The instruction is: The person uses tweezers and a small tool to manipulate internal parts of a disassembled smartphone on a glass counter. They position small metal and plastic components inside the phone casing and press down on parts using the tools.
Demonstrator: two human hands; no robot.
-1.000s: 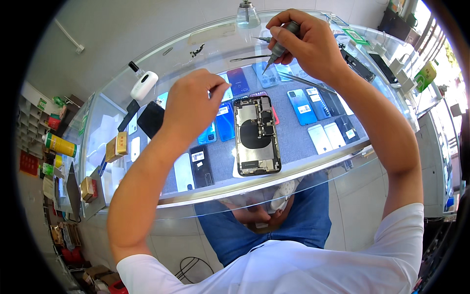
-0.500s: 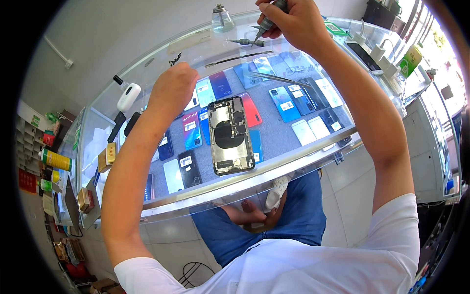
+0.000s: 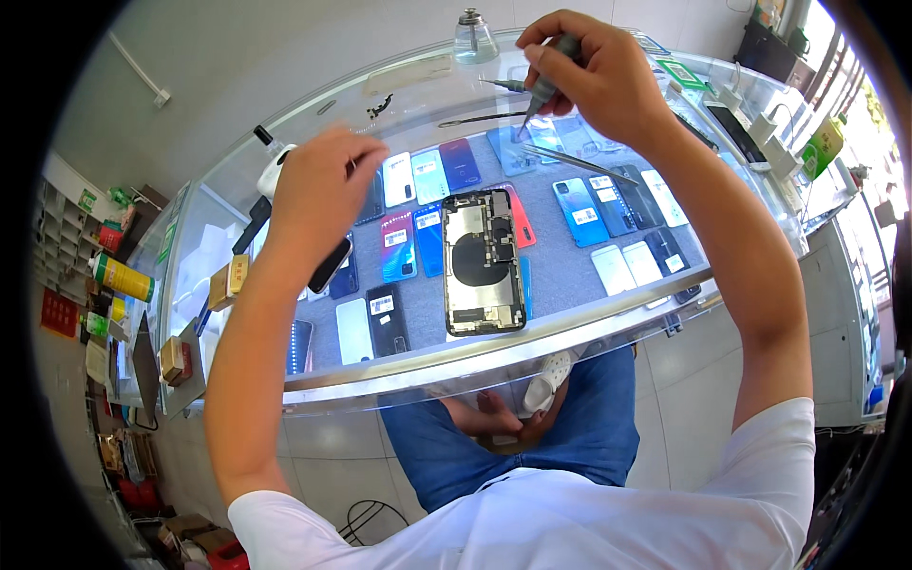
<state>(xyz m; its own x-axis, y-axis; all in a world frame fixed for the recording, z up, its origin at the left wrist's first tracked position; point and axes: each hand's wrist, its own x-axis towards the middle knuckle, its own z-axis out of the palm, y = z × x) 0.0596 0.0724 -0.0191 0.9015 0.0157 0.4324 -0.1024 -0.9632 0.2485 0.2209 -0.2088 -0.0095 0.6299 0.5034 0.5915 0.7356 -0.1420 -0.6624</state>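
My right hand (image 3: pixel 598 81) grips a grey precision screwdriver (image 3: pixel 543 93), its thin tip pointing down above the glass counter. Fingers curled, with a gap between thumb and forefinger, my left hand (image 3: pixel 328 185) hovers over the left part of the counter; nothing shows in it. A small dark phone part (image 3: pixel 380 106) lies on the glass beyond that hand. In front of me rests an opened phone (image 3: pixel 483 264) with its inner parts bare. Tweezers (image 3: pixel 575 161) and a thin dark pry tool (image 3: pixel 484 121) lie near the right hand.
Under the glass top (image 3: pixel 399 81) several phones are displayed on grey cloth. A second screwdriver (image 3: pixel 503 85) and a clear bottle (image 3: pixel 473 40) are at the far side. Small boxes (image 3: pixel 228 282) stand left; a phone (image 3: pixel 733 133) and chargers sit right.
My left hand has drawn back toward me from the small phone part, and its fingers have loosened. My right hand with the screwdriver has come slightly nearer. The whole view has shifted.
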